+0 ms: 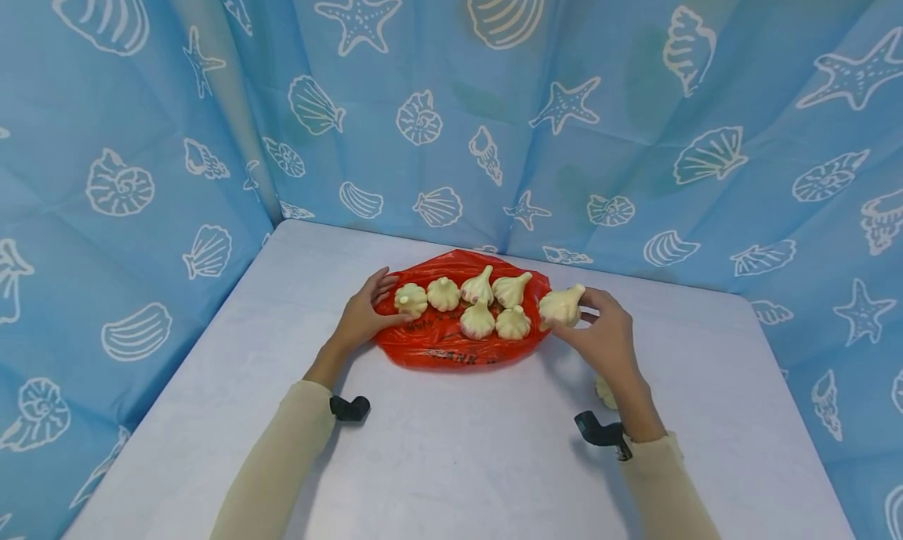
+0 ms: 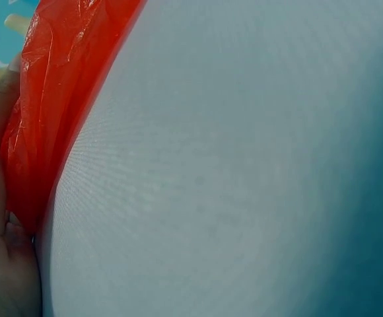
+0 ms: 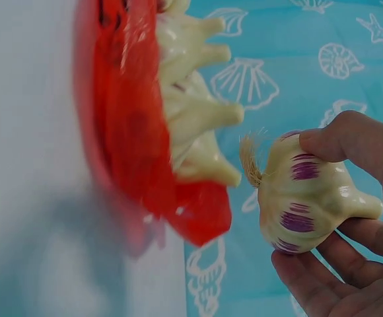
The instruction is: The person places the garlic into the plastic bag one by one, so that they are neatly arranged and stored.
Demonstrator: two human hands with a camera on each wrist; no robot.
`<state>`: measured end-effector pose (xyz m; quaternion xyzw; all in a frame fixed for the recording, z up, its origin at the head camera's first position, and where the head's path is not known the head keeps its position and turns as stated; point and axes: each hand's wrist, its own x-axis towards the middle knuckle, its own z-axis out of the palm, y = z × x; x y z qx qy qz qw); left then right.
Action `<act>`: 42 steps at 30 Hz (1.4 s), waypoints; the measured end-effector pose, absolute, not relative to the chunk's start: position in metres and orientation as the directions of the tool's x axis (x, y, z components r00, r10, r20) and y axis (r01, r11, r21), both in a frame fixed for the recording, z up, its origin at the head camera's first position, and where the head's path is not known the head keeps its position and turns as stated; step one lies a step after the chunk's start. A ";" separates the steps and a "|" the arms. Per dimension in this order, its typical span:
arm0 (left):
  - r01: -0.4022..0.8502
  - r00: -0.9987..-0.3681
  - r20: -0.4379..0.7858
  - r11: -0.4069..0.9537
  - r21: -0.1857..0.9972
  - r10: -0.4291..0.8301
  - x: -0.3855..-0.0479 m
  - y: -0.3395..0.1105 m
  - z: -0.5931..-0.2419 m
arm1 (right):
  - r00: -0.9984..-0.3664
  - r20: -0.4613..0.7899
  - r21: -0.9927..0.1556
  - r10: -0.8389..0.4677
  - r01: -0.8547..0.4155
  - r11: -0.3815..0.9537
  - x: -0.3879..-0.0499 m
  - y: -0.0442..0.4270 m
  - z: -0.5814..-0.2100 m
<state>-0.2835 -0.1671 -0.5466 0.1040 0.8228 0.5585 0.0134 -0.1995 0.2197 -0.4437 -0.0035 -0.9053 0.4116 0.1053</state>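
Note:
A red plastic bag (image 1: pixel 423 356) with black print lies on the table, and several garlic bulbs (image 1: pixel 476 320) sit on it. At its left edge my left hand (image 1: pixel 361 317) holds the bag, the thumb lying over it near the leftmost bulb (image 1: pixel 411 299); some of its fingers are hidden in the left wrist view. My right hand (image 1: pixel 603 332) grips another garlic bulb (image 3: pixel 304 191) between thumb and fingers, just off the bag's right edge. That bulb has purple streaks and a tuft of pale roots. One more bulb (image 1: pixel 605 393) is partly hidden by the right wrist.
The table (image 1: pixel 458 446) has a white cover. Behind it and along its sides hangs a blue curtain (image 1: pixel 437 77) printed with white shells and starfish. Each wrist bears a black camera mount (image 1: pixel 350 408).

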 end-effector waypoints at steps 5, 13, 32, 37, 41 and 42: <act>0.167 -0.975 0.105 0.337 0.927 0.194 -0.283 -0.168 -0.547 | -0.976 0.207 -0.757 0.060 -0.121 0.642 -0.205 0.201 -0.437; 0.172 -0.975 0.111 0.332 0.927 0.193 -0.283 -0.168 -0.547 | -0.970 0.243 -0.760 -0.023 -0.205 0.616 -0.213 0.169 -0.431; 0.179 -0.974 0.121 0.322 0.930 0.193 -0.283 -0.169 -0.548 | -0.970 0.203 -0.788 -0.136 -0.244 0.565 -0.222 0.107 -0.446; 0.174 -0.975 0.119 0.314 0.933 0.188 -0.282 -0.169 -0.546 | -0.967 0.197 -0.774 -0.162 -0.254 0.580 -0.223 0.095 -0.455; 0.170 -0.975 0.115 0.296 0.940 0.191 -0.281 -0.169 -0.544 | -0.962 0.210 -0.747 -0.171 -0.271 0.606 -0.222 0.087 -0.463; 0.170 -0.974 0.115 0.295 0.940 0.195 -0.281 -0.169 -0.544 | -0.959 0.223 -0.739 -0.175 -0.283 0.611 -0.221 0.085 -0.464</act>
